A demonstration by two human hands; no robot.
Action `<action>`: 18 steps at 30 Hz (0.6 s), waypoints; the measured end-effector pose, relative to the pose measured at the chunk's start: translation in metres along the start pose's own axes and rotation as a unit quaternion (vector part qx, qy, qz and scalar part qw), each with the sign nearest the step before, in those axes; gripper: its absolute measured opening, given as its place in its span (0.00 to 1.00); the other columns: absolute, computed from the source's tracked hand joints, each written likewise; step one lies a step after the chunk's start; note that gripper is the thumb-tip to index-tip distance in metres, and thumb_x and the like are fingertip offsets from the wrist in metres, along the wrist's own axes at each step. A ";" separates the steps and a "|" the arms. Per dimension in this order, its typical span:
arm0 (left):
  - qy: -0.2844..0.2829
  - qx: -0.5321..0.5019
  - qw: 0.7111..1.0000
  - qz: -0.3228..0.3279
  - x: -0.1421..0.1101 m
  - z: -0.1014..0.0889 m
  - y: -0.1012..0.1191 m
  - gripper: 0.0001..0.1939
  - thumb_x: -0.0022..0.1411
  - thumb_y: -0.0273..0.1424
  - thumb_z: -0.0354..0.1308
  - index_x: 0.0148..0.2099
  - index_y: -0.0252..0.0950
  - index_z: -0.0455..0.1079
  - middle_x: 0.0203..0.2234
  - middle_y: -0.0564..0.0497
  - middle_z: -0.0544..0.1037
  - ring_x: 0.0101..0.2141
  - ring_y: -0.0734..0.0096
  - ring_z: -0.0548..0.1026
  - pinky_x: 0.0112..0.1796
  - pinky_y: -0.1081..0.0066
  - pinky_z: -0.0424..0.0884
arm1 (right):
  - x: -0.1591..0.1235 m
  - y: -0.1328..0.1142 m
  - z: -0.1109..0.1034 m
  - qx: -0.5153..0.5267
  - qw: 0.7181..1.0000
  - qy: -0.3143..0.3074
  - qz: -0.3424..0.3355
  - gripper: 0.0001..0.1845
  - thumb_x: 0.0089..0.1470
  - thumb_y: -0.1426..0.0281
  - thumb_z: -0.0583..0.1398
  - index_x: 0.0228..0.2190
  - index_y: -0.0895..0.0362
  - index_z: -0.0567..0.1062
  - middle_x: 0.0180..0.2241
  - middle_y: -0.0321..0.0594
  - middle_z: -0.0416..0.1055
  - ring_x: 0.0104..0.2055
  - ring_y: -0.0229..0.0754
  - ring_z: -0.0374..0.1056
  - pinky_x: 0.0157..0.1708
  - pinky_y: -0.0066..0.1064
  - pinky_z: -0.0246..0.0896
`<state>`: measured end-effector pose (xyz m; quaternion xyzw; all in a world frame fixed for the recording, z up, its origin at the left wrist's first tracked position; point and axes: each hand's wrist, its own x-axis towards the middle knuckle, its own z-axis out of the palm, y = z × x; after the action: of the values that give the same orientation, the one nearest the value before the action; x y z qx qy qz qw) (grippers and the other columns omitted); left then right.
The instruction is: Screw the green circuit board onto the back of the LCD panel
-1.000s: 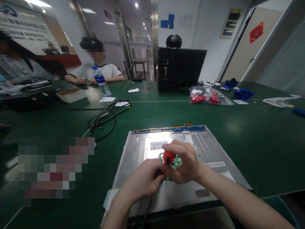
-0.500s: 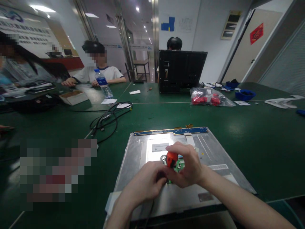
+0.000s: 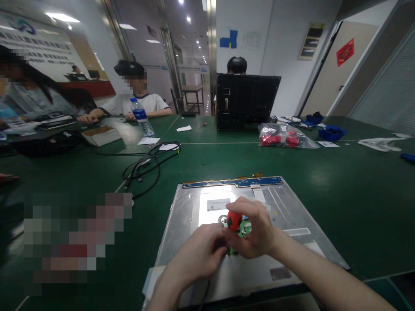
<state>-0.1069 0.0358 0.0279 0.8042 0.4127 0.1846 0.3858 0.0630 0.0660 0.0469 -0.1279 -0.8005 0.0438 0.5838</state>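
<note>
As our right hand (image 3: 251, 229) grips a red-and-black tool handle (image 3: 234, 220) above the metal panel (image 3: 241, 276), our left hand (image 3: 203, 249) curls low over that panel; whether it holds anything, we cannot tell.

Whether the left hand (image 3: 202, 250) grips anything cannot be seen. The right hand (image 3: 254, 231) hides the lower end of the tool (image 3: 234, 220). Forearms (image 3: 311, 261) are cut off toward seven and four o'clock. Mosaic (image 3: 78, 246) masks whatever lies at eight. Toward one, the panel (image 3: 248, 103) hides most of a person (image 3: 237, 65).
</note>
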 end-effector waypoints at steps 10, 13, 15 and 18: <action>-0.006 0.012 1.000 0.005 0.001 -0.001 0.002 0.09 0.53 0.17 0.53 0.32 0.34 0.70 0.30 0.52 0.77 0.31 0.68 0.72 0.32 0.72 0.64 | 0.001 -0.003 -0.002 0.012 0.999 -0.031 0.008 0.28 0.52 0.75 0.54 0.56 0.61 0.65 0.32 0.39 0.72 0.30 0.39 0.68 0.25 0.29 0.66; -0.002 0.005 1.000 0.009 0.001 0.001 0.000 0.09 0.53 0.18 0.53 0.34 0.34 0.71 0.30 0.52 0.77 0.32 0.67 0.72 0.32 0.72 0.64 | 0.001 -0.004 -0.001 0.003 1.000 -0.021 0.011 0.27 0.52 0.75 0.55 0.55 0.59 0.65 0.30 0.37 0.71 0.28 0.39 0.67 0.23 0.28 0.64; 0.006 0.005 1.000 0.010 0.000 0.001 -0.002 0.08 0.53 0.18 0.53 0.33 0.34 0.71 0.29 0.52 0.77 0.31 0.67 0.71 0.32 0.72 0.64 | 0.001 -0.004 0.000 -0.008 1.000 -0.011 0.011 0.25 0.54 0.74 0.56 0.54 0.58 0.65 0.28 0.36 0.70 0.27 0.39 0.66 0.22 0.28 0.61; 0.014 0.002 1.000 0.009 0.000 0.002 -0.004 0.07 0.53 0.19 0.54 0.32 0.34 0.70 0.29 0.51 0.76 0.31 0.67 0.71 0.32 0.72 0.64 | 0.000 -0.004 0.000 -0.016 1.000 -0.008 0.010 0.23 0.55 0.72 0.57 0.53 0.58 0.65 0.27 0.35 0.69 0.25 0.39 0.65 0.21 0.28 0.59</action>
<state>-0.1075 0.0358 0.0235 0.8060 0.4107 0.1986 0.3772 0.0624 0.0624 0.0477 -0.1453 -0.8042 0.0375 0.5750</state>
